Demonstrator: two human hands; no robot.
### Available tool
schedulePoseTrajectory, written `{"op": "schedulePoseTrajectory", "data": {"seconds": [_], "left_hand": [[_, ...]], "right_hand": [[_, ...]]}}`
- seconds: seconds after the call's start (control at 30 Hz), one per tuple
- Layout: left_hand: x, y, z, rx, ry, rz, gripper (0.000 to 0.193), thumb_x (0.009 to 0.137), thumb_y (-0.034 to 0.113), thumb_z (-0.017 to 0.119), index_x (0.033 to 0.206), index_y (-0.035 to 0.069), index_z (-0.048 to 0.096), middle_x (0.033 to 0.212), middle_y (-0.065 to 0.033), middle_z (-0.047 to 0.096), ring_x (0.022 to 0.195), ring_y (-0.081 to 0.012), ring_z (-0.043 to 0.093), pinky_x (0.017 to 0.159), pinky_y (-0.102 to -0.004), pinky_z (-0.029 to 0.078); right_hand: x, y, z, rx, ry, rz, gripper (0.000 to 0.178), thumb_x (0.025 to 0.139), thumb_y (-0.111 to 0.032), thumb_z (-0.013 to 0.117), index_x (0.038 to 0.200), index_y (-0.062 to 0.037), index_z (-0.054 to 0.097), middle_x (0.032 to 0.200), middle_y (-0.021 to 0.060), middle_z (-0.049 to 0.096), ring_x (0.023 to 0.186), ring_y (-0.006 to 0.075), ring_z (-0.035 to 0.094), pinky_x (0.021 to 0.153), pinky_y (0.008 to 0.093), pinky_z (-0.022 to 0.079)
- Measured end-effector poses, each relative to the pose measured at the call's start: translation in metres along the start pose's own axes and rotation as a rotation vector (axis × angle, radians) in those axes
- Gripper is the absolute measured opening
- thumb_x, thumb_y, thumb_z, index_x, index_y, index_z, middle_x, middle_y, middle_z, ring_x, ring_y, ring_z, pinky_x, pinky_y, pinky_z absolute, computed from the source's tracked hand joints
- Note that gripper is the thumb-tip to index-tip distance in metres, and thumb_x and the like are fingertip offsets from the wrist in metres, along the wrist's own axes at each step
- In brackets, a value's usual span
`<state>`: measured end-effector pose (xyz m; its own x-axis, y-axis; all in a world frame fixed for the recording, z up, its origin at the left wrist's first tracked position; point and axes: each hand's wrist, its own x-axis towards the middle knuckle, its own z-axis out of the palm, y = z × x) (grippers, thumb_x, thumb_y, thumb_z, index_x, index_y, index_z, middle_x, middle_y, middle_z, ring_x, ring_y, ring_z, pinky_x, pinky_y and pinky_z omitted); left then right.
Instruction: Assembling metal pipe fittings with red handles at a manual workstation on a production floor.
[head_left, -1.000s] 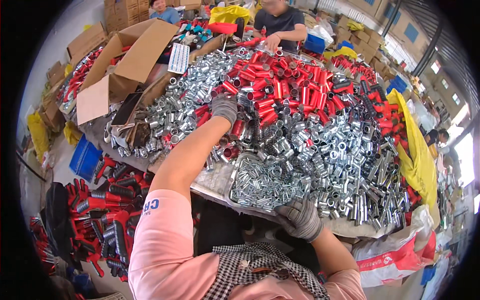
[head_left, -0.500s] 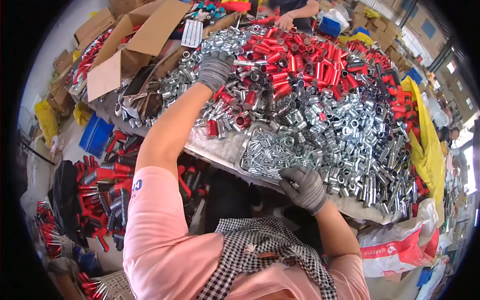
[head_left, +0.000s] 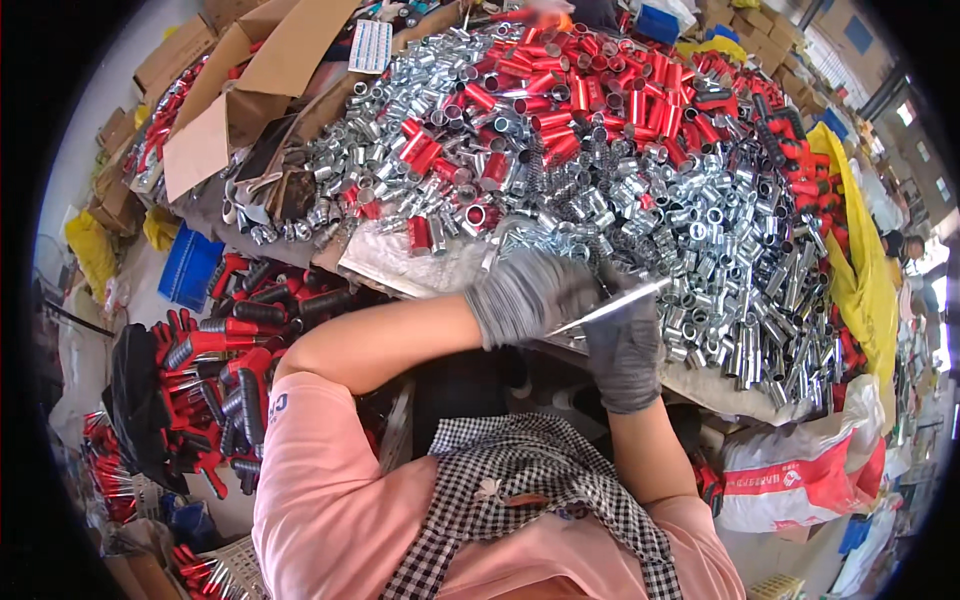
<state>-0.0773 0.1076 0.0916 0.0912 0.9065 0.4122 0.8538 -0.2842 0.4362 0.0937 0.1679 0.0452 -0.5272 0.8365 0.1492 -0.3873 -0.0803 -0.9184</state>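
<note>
My two grey-gloved hands meet above the near edge of the worktable. My left hand (head_left: 535, 295) reaches across from the left, its fingers curled in against the right one, blurred and partly hidden; what they hold does not show. My right hand (head_left: 625, 350) is raised with closed fingers, and a thin shiny metal rod (head_left: 628, 300) slants across it from the left hand's lower edge up to the right. Behind the hands lie small metal pins and springs, partly covered. Loose silver metal sleeves (head_left: 715, 225) and red tubes (head_left: 650, 105) are heaped beyond.
An open cardboard box (head_left: 235, 105) stands at the far left, near a white blister sheet (head_left: 371, 47). Red-and-black handled tools (head_left: 225, 345) pile up below the table's left side, by a blue bin (head_left: 190, 267). Yellow cloth (head_left: 850, 250) and a white-and-red sack (head_left: 800, 475) are at right.
My left hand has come back from the far-left heap to my right hand. My right hand has lifted slightly, and the metal rod now shows across it. The other person's hand has become blurred.
</note>
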Motion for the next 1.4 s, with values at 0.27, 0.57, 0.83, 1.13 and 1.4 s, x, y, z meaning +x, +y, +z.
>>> {"op": "schedulePoseTrajectory", "data": {"seconds": [0.27, 0.57, 0.83, 1.13, 1.4], "left_hand": [[0.058, -0.207, -0.033, 0.656, -0.383, -0.633, 0.031, 0.079, 0.027, 0.060, 0.103, 0.011, 0.069, 0.113, -0.0166, 0.064, 0.104, -0.0324, 0.062, 0.089, -0.0425, 0.049], [0.067, -0.209, -0.057, 0.277, -0.189, -0.666, 0.039, 0.073, 0.037, 0.066, 0.101, 0.010, 0.069, 0.094, -0.0175, 0.068, 0.089, -0.0330, 0.065, 0.082, -0.0416, 0.051], [0.010, -0.118, -0.039, -1.775, 0.707, -0.367, 0.021, 0.079, 0.005, 0.061, 0.098, -0.003, 0.056, 0.083, -0.0131, 0.061, 0.074, -0.0206, 0.062, 0.058, -0.0262, 0.053], [-0.048, 0.005, 0.059, -1.556, 0.507, -0.298, 0.074, 0.074, -0.001, 0.066, 0.139, 0.011, 0.032, 0.098, -0.0052, 0.056, 0.085, -0.0187, 0.059, 0.073, -0.0326, 0.053], [-0.061, 0.070, 0.064, -1.071, 0.201, -0.326, 0.043, 0.088, 0.019, 0.066, 0.126, 0.007, 0.050, 0.106, -0.0034, 0.058, 0.094, -0.0115, 0.055, 0.085, -0.0280, 0.046]], "right_hand": [[-0.038, -0.021, -0.024, 0.141, -0.121, 0.148, 0.047, 0.084, -0.037, 0.069, 0.117, -0.0152, 0.044, 0.077, 0.0046, 0.057, 0.056, 0.0146, 0.054, 0.043, 0.0260, 0.044], [-0.051, -0.001, -0.050, 0.298, 0.019, 0.569, 0.051, 0.088, -0.048, 0.058, 0.115, -0.0049, 0.054, 0.090, 0.0085, 0.061, 0.076, 0.0205, 0.059, 0.065, 0.0330, 0.050], [-0.069, 0.005, -0.055, -0.212, -0.311, 0.144, 0.029, 0.096, -0.035, 0.049, 0.108, -0.0088, 0.053, 0.085, 0.0036, 0.060, 0.071, 0.0163, 0.056, 0.064, 0.0327, 0.050], [-0.101, -0.020, -0.060, 0.204, -0.106, 0.458, 0.020, 0.092, -0.024, 0.054, 0.101, -0.0064, 0.056, 0.073, 0.0003, 0.053, 0.065, 0.0106, 0.051, 0.057, 0.0240, 0.040], [-0.119, -0.015, -0.063, -0.046, -0.089, 0.268, 0.034, 0.075, -0.011, 0.070, 0.104, 0.0017, 0.057, 0.082, 0.0088, 0.059, 0.066, 0.0155, 0.059, 0.058, 0.0272, 0.049]]}}
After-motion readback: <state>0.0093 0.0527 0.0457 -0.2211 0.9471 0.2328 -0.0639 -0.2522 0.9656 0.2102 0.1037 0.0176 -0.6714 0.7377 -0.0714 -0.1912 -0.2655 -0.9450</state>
